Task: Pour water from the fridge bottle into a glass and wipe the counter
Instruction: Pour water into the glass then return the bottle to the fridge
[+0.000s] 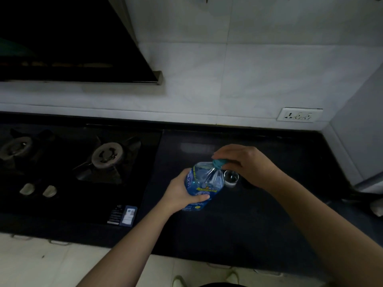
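Note:
A clear plastic water bottle point(204, 183) with a blue label stands on the dark counter point(238, 224). My left hand point(182, 195) grips the bottle's body from the left. My right hand point(246, 162) comes from above and right, its fingers curled around the teal cap point(218, 163). A small clear glass point(231, 178) stands upright on the counter just right of the bottle, partly hidden behind it and under my right hand.
A black gas hob point(83, 162) with two burners fills the counter's left half, with two knobs point(38, 190) at its front. A wall socket point(298, 116) sits on the tiled wall at right. A white object point(377, 208) lies at the right edge.

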`<state>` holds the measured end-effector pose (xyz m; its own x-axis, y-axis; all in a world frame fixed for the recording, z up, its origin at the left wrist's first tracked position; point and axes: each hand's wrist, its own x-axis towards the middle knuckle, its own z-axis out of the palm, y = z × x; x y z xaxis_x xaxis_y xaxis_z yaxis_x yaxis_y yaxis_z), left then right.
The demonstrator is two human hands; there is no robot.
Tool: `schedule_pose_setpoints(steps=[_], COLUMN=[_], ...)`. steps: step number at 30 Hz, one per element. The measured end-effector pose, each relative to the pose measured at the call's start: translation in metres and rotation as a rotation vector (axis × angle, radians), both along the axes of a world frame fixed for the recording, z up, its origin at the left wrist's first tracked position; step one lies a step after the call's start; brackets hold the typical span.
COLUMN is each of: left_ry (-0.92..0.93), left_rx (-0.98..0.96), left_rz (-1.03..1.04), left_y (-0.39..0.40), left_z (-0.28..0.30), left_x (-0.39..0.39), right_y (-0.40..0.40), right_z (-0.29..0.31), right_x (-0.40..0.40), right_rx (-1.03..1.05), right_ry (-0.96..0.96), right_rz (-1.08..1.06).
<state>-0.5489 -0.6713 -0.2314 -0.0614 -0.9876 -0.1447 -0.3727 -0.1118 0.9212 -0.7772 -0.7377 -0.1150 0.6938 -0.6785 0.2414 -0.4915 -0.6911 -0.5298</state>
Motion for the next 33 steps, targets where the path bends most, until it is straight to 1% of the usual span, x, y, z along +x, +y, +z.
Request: schedule_pose_setpoints(steps=[3, 8, 13, 16, 19, 22, 23, 25, 27, 28, 30, 33], left_ry=[-0.008, -0.042, -0.040, -0.043, -0.061, -0.097, -0.103, -0.103, -0.104, -0.104, -0.102, -0.090], left_rx=[-0.012, -0.023, -0.017, -0.021, -0.045, -0.064, -0.064, -0.064, -0.070, -0.074, -0.080, -0.091], left_rz=[0.020, 0.030, 0.039, 0.036, 0.057, 0.029, 0.015, 0.010, 0.005, 0.003, 0.007, 0.027], left_y=[0.004, 0.012, 0.019, 0.023, 0.024, 0.025, 0.025, 0.024, 0.022, 0.022, 0.021, 0.022], left_z=[-0.004, -0.013, -0.021, -0.024, -0.027, -0.025, -0.024, -0.021, -0.020, -0.020, -0.019, -0.018], left_x=[0.005, 0.011, 0.017, 0.021, 0.029, 0.036, 0.038, 0.042, 0.046, 0.049, 0.052, 0.057], right_y=[-0.002, 0.003, 0.008, 0.013, 0.022, 0.022, 0.021, 0.020, 0.021, 0.022, 0.022, 0.019], right_z=[0.004, 0.014, 0.004, 0.004, 0.007, 0.012, 0.011, 0.009, 0.005, 0.002, -0.001, -0.006], right_x=[0.010, 0.030, 0.044, 0.053, 0.055, 0.048, 0.045, 0.041, 0.043, 0.045, 0.054, 0.063], right_rx=[-0.023, 0.037, -0.062, -0.070, -0.011, -0.027, -0.022, 0.093, 0.210, 0.220, 0.146, 0.104], right_ry=[0.118, 0.484, 0.667, 0.753, 0.685, 0.607, 0.545, 0.391, 0.333, 0.341, 0.356, 0.362], right_rz=[0.014, -0.090, -0.194, -0.258, -0.356, -0.438, -0.416, -0.252, -0.033, 0.023, 0.043, -0.038])
